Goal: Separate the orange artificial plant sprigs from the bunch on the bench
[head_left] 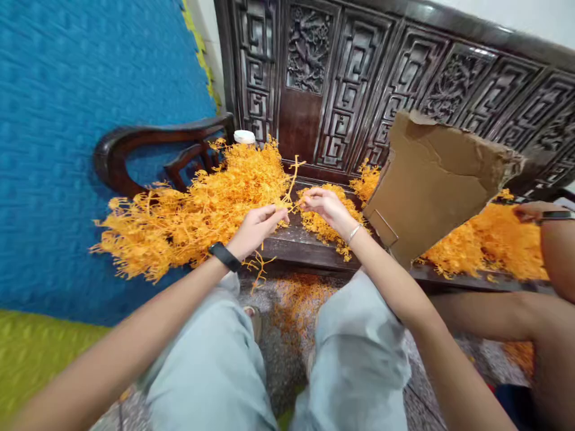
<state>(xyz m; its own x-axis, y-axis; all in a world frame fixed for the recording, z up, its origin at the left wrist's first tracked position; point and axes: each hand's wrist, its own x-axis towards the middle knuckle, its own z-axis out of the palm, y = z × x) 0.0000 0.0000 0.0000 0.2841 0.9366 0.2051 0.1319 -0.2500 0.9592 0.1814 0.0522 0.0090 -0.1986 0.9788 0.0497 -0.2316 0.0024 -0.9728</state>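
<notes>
My left hand, with a black band at the wrist, pinches an orange branched plastic piece whose stem points up. Close to its right side, my right hand, wearing a silver bracelet, has its fingertips pressed together near the same piece; what they hold is too small to make out. A large heap of orange plastic sprigs lies on the left part of the dark wooden bench. A smaller orange pile sits under and beside my right hand. Thin orange twigs hang below my left hand.
A cardboard sheet leans upright right of my hands. Beyond it, another person's hand is at more orange sprigs. A white-lidded container stands behind the heap. The bench has a curved armrest. Orange scraps litter the floor.
</notes>
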